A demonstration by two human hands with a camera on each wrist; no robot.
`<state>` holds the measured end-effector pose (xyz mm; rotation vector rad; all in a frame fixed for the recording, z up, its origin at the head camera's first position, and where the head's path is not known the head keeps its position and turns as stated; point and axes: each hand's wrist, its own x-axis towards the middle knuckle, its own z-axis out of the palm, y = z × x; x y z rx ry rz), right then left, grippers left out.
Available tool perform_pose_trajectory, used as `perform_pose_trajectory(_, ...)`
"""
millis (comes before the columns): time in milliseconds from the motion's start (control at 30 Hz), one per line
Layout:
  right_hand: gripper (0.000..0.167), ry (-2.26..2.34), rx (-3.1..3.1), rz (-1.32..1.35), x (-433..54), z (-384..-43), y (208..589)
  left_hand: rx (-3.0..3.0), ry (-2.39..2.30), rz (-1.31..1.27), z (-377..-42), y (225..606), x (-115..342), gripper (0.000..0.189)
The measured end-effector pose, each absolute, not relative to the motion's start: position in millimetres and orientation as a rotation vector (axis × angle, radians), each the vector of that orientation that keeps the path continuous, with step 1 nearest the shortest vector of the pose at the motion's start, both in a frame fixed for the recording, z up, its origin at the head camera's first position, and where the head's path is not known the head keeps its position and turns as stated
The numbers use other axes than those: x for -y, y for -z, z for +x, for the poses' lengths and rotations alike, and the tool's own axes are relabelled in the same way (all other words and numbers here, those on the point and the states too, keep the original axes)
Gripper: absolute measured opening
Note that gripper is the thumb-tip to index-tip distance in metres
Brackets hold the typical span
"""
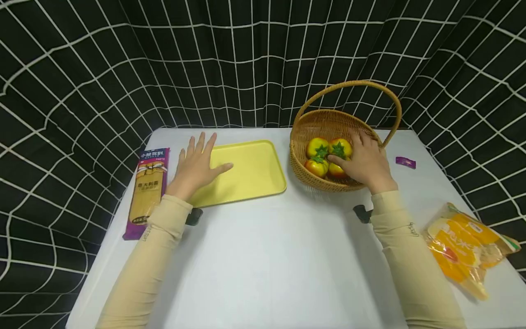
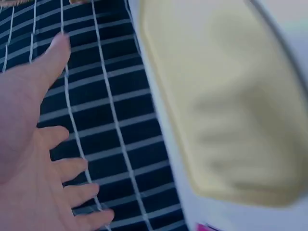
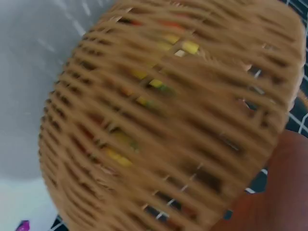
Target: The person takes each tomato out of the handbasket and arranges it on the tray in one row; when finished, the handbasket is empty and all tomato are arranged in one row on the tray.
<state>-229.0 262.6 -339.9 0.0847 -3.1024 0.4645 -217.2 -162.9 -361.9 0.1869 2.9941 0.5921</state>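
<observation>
My left hand (image 1: 197,164) hovers at the left part of a yellow tray (image 1: 255,169), fingers spread and holding nothing. The left wrist view shows its bare palm and a blurred hand shadow on the tray. On the right, my right hand (image 1: 367,160) reaches over the rim into a wicker basket (image 1: 314,181) with a tall handle. Several yellow-orange persimmons (image 1: 318,147) with green tops lie inside. The thumb is beside the nearest persimmons, and no fruit shows in its grasp. In the right wrist view the basket's woven wall (image 3: 168,120) hides the fingers.
A purple pasta packet (image 1: 148,187) lies left of the tray. To the right of the basket is a small purple wrapper (image 1: 405,162). An orange food bag (image 1: 464,246) lies near the table's right edge. Black gridded cloth (image 1: 246,59) surrounds the white table (image 1: 263,256).
</observation>
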Motion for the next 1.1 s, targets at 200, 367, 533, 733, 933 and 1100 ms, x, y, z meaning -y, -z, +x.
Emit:
perform_pose_trajectory(200,0.101,-0.414,3.161,0.037,-277,-231,347,-2.879,-0.711,0.069,-193,389,200,0.123)
perform_pose_trajectory(367,0.086,-0.399,3.215,0.045,-283,-230,354,-2.865,-0.603,0.078,-169,411,214,0.118)
perform_pose_trajectory(533,0.074,-0.44,3.236,0.032,-285,-231,360,-2.879,-0.558,0.103,-150,427,214,0.105)
perform_pose_trajectory(733,0.065,-0.442,3.236,0.049,-280,-235,364,-2.921,-0.564,0.103,-133,443,214,0.092)
perform_pose_trajectory(933,0.065,-0.422,3.212,0.035,-277,-240,365,-2.947,-0.591,0.022,-126,446,212,0.075)
perform_pose_trajectory(1100,0.056,-0.393,3.231,-0.013,-275,-243,366,-2.942,-0.619,0.014,-126,444,212,0.065)
